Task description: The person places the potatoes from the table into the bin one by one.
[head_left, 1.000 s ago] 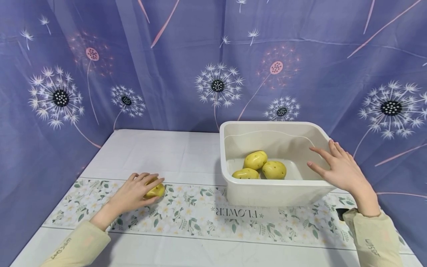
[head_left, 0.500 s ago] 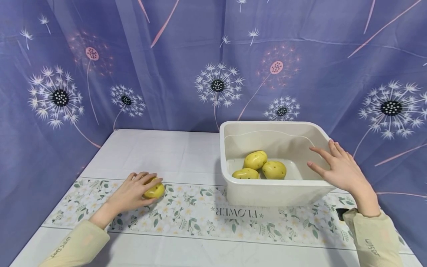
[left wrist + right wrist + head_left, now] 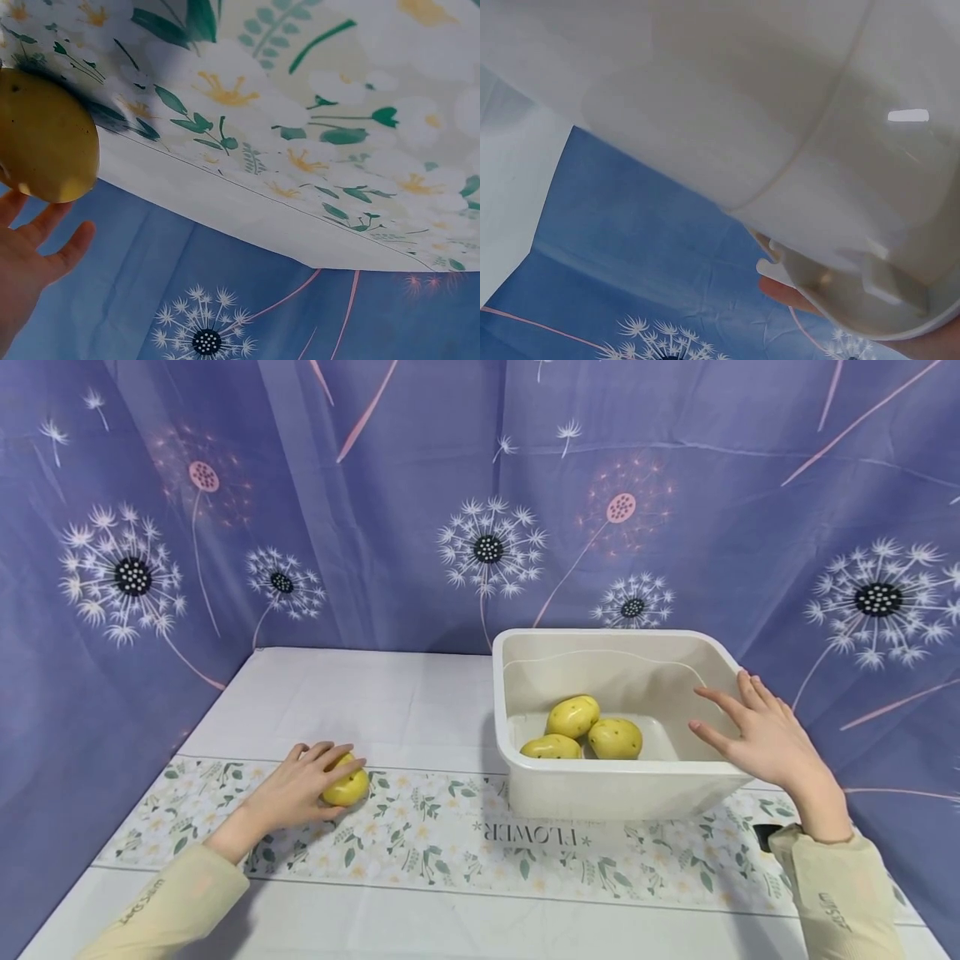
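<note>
My left hand (image 3: 303, 785) rests over a yellow potato (image 3: 347, 788) on the left of the table. Its fingers lie across the top and far side, the thumb along the near side. In the left wrist view the potato (image 3: 49, 139) fills the left edge, with fingertips (image 3: 75, 244) beside it. My right hand (image 3: 768, 739) lies on the right rim of a white plastic bin (image 3: 630, 793), its thumb and fingers spread. Inside the bin, several potatoes (image 3: 573, 717) sit together towards the left. The right wrist view shows the bin wall (image 3: 705, 112) close up, with a finger (image 3: 787, 294) beneath the rim.
A floral strip (image 3: 420, 835) runs across the white table cover (image 3: 360, 702), in front of and partly under the bin. Blue dandelion-print cloth (image 3: 390, 543) hangs behind the table and at both sides.
The left hand and its potato have shifted very slightly left, and a little more of the potato shows. The right hand and bin hold still, while the head view has tilted slightly.
</note>
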A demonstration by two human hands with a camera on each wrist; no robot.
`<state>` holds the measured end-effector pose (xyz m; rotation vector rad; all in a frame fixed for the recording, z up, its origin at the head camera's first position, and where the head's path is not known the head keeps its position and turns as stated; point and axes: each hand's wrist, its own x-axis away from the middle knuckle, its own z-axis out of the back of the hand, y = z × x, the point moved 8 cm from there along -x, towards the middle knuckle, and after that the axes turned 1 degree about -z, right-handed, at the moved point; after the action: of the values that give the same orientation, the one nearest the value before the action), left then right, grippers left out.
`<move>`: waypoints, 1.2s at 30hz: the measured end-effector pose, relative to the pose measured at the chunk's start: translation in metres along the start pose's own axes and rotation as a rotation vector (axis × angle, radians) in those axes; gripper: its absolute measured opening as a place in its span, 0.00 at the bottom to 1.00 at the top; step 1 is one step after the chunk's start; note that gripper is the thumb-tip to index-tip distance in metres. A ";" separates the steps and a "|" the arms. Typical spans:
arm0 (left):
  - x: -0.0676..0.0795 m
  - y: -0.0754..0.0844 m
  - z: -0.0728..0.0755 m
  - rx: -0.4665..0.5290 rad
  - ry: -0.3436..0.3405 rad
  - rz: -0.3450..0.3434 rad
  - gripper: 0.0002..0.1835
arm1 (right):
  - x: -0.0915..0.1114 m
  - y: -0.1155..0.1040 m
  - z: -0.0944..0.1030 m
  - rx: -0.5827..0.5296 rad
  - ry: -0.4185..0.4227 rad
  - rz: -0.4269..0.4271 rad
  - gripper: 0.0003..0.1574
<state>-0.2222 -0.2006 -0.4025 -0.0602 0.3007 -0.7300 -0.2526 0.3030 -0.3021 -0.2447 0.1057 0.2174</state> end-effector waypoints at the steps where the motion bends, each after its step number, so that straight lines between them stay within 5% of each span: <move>1: 0.000 0.000 0.000 0.000 -0.004 -0.001 0.38 | 0.000 0.000 0.000 0.001 0.001 0.002 0.37; 36: -0.008 0.010 0.008 -0.117 0.081 -0.099 0.36 | -0.001 -0.001 0.001 0.012 0.005 0.002 0.37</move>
<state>-0.2190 -0.1878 -0.3941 -0.1576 0.4202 -0.8136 -0.2531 0.3020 -0.3009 -0.2329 0.1122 0.2184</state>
